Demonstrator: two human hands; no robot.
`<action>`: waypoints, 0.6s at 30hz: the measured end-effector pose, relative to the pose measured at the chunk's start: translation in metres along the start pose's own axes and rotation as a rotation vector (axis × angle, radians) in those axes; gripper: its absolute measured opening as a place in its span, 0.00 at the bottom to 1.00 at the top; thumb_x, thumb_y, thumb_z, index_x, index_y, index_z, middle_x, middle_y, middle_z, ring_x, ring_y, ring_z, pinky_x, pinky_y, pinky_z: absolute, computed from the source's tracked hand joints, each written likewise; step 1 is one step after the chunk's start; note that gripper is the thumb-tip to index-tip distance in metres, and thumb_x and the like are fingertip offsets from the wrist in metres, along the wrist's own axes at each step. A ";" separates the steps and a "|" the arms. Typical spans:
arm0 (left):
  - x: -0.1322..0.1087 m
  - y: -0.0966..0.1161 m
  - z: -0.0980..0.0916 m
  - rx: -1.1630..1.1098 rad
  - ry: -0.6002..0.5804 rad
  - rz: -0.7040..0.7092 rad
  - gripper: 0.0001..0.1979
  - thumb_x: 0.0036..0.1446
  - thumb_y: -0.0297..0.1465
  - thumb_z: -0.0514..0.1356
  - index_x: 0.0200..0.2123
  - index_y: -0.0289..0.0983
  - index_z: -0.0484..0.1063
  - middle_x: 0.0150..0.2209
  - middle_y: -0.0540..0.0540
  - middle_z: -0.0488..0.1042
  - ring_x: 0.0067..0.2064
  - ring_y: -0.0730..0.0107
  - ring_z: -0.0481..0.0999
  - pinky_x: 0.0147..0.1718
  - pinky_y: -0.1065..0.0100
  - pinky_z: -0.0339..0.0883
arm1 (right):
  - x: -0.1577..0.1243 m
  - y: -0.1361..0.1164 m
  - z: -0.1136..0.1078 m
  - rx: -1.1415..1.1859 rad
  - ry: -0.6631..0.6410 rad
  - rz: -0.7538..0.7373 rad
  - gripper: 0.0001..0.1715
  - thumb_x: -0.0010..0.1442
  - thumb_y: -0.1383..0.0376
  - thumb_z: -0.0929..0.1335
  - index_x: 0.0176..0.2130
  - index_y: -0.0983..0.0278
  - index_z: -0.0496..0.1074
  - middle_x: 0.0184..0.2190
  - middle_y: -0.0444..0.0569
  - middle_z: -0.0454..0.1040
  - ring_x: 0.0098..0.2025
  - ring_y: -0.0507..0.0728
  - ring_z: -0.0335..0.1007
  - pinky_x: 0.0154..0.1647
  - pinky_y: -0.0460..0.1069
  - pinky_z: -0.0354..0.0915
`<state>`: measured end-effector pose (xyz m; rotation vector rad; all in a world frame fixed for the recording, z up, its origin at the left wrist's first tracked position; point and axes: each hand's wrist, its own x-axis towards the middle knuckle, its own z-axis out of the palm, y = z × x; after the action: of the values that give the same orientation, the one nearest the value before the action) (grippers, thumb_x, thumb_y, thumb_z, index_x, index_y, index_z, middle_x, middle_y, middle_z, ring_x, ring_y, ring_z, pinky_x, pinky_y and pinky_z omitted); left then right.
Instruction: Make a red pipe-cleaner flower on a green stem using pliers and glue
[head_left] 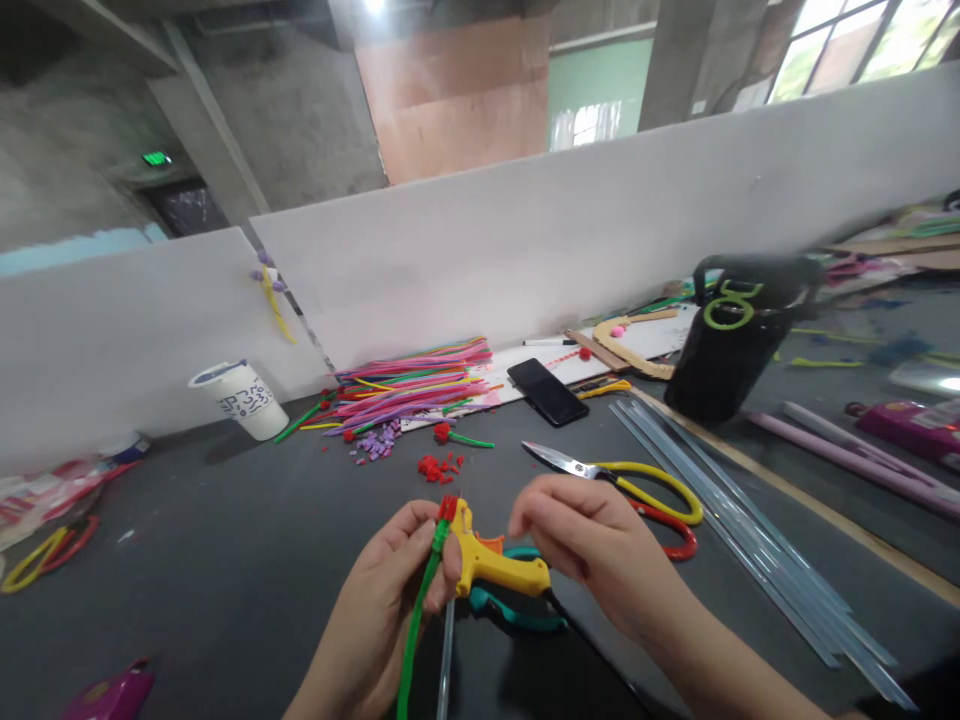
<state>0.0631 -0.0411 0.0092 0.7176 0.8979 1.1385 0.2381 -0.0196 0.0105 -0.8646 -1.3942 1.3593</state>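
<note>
My left hand [405, 565] is closed on a green pipe cleaner stem [411, 640] with a red tuft [448, 507] at its top, held upright. Just right of it lies a yellow hot glue gun [499, 567] with an orange trigger and a clear glue stick below. Teal-handled pliers or cutters [517, 612] are partly hidden under the gun. My right hand [589, 530] hovers above the gun's handle, thumb and fingers curled together; what it may hold is too small to make out. Red snippets [439, 467] lie beyond my hands, near a finished-looking red flower [442, 432] on a green stem.
Scissors [600, 470] with yellow and red handles lie beside my right hand, next to clear glue sticks [735, 520]. Farther back are a phone [547, 392], a pipe cleaner pile [420, 385], purple snippets [379, 440], a white cup [244, 402] and a black bottle [731, 350].
</note>
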 end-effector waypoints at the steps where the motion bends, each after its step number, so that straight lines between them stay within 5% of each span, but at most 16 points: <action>1: -0.001 -0.001 0.001 0.021 -0.014 -0.003 0.05 0.60 0.29 0.56 0.31 0.34 0.67 0.19 0.52 0.70 0.17 0.83 0.58 0.20 0.79 0.54 | 0.000 0.001 0.000 -0.059 0.047 -0.015 0.13 0.55 0.59 0.66 0.28 0.65 0.72 0.15 0.36 0.54 0.17 0.47 0.46 0.17 0.43 0.45; 7: -0.002 -0.010 0.001 0.135 -0.075 0.001 0.06 0.60 0.32 0.56 0.33 0.35 0.67 0.19 0.51 0.73 0.13 0.86 0.56 0.15 0.78 0.44 | -0.004 0.004 0.013 -0.397 0.086 -0.197 0.05 0.54 0.66 0.67 0.33 0.63 0.74 0.17 0.37 0.59 0.20 0.48 0.55 0.21 0.43 0.53; 18: -0.005 -0.009 0.004 0.164 -0.088 0.013 0.06 0.61 0.30 0.55 0.31 0.35 0.67 0.20 0.50 0.75 0.14 0.87 0.57 0.16 0.79 0.45 | -0.010 0.007 0.016 -0.693 0.158 -0.427 0.05 0.58 0.68 0.66 0.31 0.62 0.72 0.19 0.39 0.66 0.20 0.49 0.59 0.23 0.43 0.56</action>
<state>0.0694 -0.0484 0.0046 0.9015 0.9200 1.0446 0.2245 -0.0327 0.0031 -1.0041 -1.8227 0.4638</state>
